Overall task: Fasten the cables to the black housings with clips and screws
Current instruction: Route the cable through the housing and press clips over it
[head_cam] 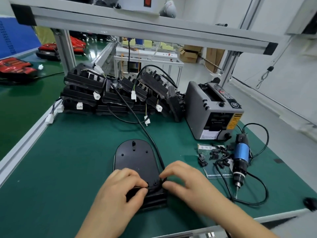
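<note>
Now the black housing (135, 158) lies at six o'clock; left hand (123, 188) grips its near end, right hand (185, 179) pinches the cable (149, 138) against it. Best seat the cable flat before fetching clips (216, 153) from three o'clock.

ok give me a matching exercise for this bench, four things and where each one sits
Things:
1 black housing
2 electric screwdriver
3 clips
4 tape dispenser

Places:
a lying right of the clips
b gripped by the left hand
c standing upright behind the screwdriver
d scattered on a printed sheet

Pairs: 1-b; 2-a; 3-d; 4-c
</note>
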A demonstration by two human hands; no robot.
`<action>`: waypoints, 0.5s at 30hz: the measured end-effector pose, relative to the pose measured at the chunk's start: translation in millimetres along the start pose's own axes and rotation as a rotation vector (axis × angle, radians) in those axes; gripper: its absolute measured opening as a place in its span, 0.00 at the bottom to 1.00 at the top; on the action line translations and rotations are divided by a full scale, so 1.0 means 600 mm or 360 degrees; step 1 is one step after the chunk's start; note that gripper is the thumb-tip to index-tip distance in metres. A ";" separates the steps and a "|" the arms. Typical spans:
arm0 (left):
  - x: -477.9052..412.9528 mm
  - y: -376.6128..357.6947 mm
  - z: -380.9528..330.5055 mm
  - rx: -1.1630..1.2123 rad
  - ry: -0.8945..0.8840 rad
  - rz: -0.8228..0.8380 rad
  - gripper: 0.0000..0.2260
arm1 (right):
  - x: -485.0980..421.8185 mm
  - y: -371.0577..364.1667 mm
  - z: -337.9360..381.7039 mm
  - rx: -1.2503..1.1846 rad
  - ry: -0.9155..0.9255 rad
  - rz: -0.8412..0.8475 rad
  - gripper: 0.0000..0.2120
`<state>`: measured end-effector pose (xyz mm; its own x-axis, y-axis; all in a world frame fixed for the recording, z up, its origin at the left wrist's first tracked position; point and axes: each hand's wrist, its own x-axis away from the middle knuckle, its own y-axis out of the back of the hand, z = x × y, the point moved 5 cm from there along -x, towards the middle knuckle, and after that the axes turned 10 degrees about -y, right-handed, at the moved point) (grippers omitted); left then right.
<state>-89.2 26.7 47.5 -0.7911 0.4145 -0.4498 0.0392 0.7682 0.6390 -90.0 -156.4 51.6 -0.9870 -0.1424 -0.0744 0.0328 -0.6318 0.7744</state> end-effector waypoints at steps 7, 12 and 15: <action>0.000 0.001 0.002 0.0033 0.0022 0.0031 0.10 | -0.059 0.154 -0.149 0.0867 -0.0764 -0.0335 0.10; 0.001 0.002 0.002 0.0033 0.0018 0.0031 0.09 | -0.085 0.128 -0.189 0.1046 -0.0628 -0.0095 0.11; 0.002 0.001 0.003 0.0037 0.0026 0.0037 0.08 | -0.093 0.119 -0.196 0.1076 -0.0571 -0.0054 0.13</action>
<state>-89.0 28.4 46.5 -0.7996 0.4244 -0.4249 0.0717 0.7699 0.6341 -14.2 -283.3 37.0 -0.9801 0.1978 0.0141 0.0120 -0.0115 0.9999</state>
